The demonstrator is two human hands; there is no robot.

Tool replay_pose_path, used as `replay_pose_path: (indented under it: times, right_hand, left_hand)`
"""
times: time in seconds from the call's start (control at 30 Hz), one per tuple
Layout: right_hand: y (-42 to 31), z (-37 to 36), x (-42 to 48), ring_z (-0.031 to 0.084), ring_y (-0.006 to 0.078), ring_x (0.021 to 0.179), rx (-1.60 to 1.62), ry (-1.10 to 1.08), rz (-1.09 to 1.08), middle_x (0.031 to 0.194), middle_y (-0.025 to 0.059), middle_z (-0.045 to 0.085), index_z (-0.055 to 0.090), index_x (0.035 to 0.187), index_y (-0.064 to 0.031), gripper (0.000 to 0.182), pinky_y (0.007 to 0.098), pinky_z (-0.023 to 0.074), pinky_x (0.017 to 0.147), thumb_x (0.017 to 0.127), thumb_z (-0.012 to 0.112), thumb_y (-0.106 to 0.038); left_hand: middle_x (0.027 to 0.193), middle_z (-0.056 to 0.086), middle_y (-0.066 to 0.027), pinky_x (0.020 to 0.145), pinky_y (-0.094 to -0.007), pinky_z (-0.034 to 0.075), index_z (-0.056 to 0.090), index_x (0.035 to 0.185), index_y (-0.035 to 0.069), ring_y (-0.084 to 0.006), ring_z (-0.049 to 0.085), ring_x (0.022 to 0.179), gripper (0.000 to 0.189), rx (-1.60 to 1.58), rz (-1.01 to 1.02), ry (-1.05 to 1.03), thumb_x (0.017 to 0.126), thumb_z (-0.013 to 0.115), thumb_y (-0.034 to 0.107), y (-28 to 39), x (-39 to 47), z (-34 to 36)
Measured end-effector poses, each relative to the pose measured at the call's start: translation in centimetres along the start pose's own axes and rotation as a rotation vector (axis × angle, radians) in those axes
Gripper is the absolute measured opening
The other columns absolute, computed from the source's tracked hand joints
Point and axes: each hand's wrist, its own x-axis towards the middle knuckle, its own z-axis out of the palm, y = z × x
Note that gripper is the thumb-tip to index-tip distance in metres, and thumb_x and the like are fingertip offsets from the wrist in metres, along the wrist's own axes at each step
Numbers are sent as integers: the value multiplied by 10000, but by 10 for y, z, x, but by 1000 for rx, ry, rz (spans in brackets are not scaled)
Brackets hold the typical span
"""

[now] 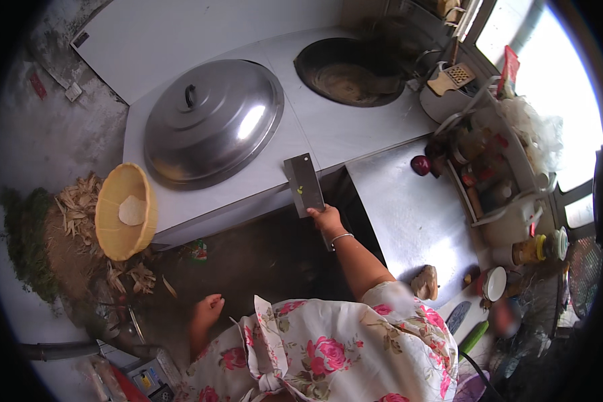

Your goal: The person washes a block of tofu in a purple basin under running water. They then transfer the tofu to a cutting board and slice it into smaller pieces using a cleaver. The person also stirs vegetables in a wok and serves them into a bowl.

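My right hand grips the handle of a wide steel cleaver. The blade is held out over the gap between the white stove counter and the metal worktop. A small yellow-green scrap sticks to the flat of the blade. Low at my left side, my left hand hangs over the dark floor with its fingers curled and nothing visible in it. Beyond the cleaver, a large domed metal lid with a black handle rests on the counter.
An empty-looking dark wok is set into the counter's far side. At the left counter edge stands a yellow basin holding something pale. A red onion, a storage rack and several jars line the right. Dry husks lie on the left.
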Motion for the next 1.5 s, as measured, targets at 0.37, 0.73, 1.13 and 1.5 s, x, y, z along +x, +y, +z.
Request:
replay_pose_path:
  times: [0.37, 0.73, 1.13, 1.5]
  right_hand:
    - [-76, 7, 75, 631, 347, 899, -431, 154, -180, 894, 181, 667, 671, 924, -55, 364, 405, 498, 754, 794, 654, -395]
    - [-135, 10, 39, 627, 334, 754, -861, 278, -481, 816, 147, 630, 624, 1138, -196, 290, 437, 503, 658, 892, 471, -213]
    - [-58, 52, -34, 648, 338, 817, -926, 80, -123, 901, 187, 659, 257, 1443, -167, 672, 439, 503, 728, 808, 474, -122]
    - [9, 42, -115, 629, 359, 911, -651, 29, -274, 977, 212, 644, 510, 1299, -167, 452, 437, 490, 805, 847, 500, -154]
  left_hand:
    - [927, 680, -148, 736, -304, 519, 638, 1055, 13, -214, 668, 808, 317, 52, 78, -71, 819, 670, 222, 85, 78, 28]
    - [929, 681, -133, 749, -307, 522, 643, 1068, 25, -203, 663, 816, 327, 44, 157, -212, 814, 674, 228, 91, 108, 36]
    - [934, 678, -145, 741, -306, 525, 641, 1059, 14, -199, 662, 815, 320, 161, 285, -274, 816, 675, 219, 84, 112, -13]
    - [911, 684, -137, 743, -301, 527, 638, 1063, 8, -186, 664, 815, 319, 164, 323, -255, 818, 681, 207, 54, 94, -58]
